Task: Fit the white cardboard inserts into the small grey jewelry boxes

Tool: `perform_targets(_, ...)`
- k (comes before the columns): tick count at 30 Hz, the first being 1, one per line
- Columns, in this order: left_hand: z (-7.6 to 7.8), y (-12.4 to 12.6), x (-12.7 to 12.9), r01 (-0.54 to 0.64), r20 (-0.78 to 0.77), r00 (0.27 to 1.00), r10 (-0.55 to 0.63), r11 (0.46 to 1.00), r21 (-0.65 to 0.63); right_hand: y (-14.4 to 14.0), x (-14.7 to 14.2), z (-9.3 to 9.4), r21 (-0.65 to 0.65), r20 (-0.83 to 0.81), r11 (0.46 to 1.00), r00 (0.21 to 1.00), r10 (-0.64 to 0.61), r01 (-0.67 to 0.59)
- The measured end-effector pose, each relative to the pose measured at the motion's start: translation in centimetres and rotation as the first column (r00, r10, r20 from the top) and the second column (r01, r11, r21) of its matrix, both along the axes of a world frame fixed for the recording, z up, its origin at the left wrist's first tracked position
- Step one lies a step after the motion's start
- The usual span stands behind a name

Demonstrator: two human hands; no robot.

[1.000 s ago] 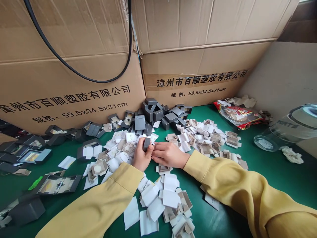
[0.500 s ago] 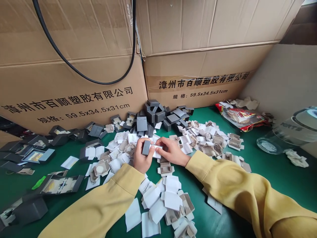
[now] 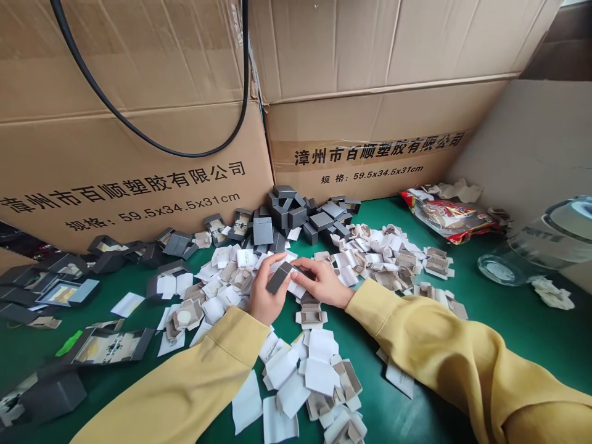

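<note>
A small dark grey box is held up between my hands over the middle of the table. My left hand is closed around its left side, thumb in front and fingers behind. From the right, my right hand pinches a dark edge of the same box with thumb and fingertips. The box's inside is turned from view, and fingers hide part of it. Below and around my hands lie folded white card pieces and small white-and-grey card trays.
Dark grey boxes are heaped behind my hands, and open ones lie to the left. Large cartons stand at the back, with a black cable hanging in front. At right are a red snack packet, a clear jug and crumpled tissue.
The box has turned in my hands: a longer dark face shows now, and the white part between the hands is mostly out of sight. My right fingers now hold a dark edge.
</note>
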State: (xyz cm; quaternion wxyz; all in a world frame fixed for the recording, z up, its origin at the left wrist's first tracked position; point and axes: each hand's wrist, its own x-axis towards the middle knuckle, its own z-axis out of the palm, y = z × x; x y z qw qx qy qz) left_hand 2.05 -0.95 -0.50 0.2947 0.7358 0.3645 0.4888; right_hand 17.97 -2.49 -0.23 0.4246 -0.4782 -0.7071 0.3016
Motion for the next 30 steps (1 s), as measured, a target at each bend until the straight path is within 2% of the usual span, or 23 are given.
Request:
perform_targets(2, -0.1, 0.2, 0.0, -0.012, -0.011, 1.0, 0.011, 0.996, -0.093, 0.0, -0.1, 0.0, 0.018, -0.011, 0.998, 0.998, -0.06, 0.06)
perform_targets(5, -0.1, 0.3, 0.0, -0.04, -0.067, 0.997, 0.03, 0.988, -0.151, 0.0, -0.1, -0.2, 0.06, 0.0, 0.991, 0.993, -0.119, 0.119)
perform_targets(8, 0.2, 0.3, 0.0, -0.043, -0.125, 0.992, 0.016, 0.974, -0.221, 0.1, -0.1, -0.3, 0.06, -0.01, 0.99, 0.992, -0.125, 0.125)
perform_targets(12, 0.7, 0.2, 0.0, 0.015, -0.087, 0.995, -0.044, 0.95, -0.311, 0.0, -0.1, -0.4, 0.059, -0.048, 0.991, 0.992, -0.12, 0.122)
perform_targets(16, 0.8, 0.2, -0.1, 0.052, -0.047, 0.996, -0.073, 0.939, -0.341, -0.1, -0.2, -0.3, 0.057, -0.039, 0.991, 0.992, -0.123, 0.125)
perform_targets(21, 0.4, 0.3, -0.1, 0.12, 0.011, 0.992, -0.124, 0.93, -0.348, -0.1, -0.1, -0.2, -0.005, -0.031, 0.997, 0.997, -0.075, 0.074)
perform_targets(26, -0.1, 0.5, -0.1, 0.16, 0.058, 0.987, -0.149, 0.914, -0.373, 0.2, 0.0, -0.4, -0.092, -0.12, 0.996, 0.993, -0.003, -0.008)
perform_targets(30, -0.5, 0.6, 0.0, 0.153, 0.059, 0.988, -0.141, 0.899, -0.409, 0.3, 0.0, -0.5, -0.109, -0.174, 0.994, 0.985, 0.003, -0.023)
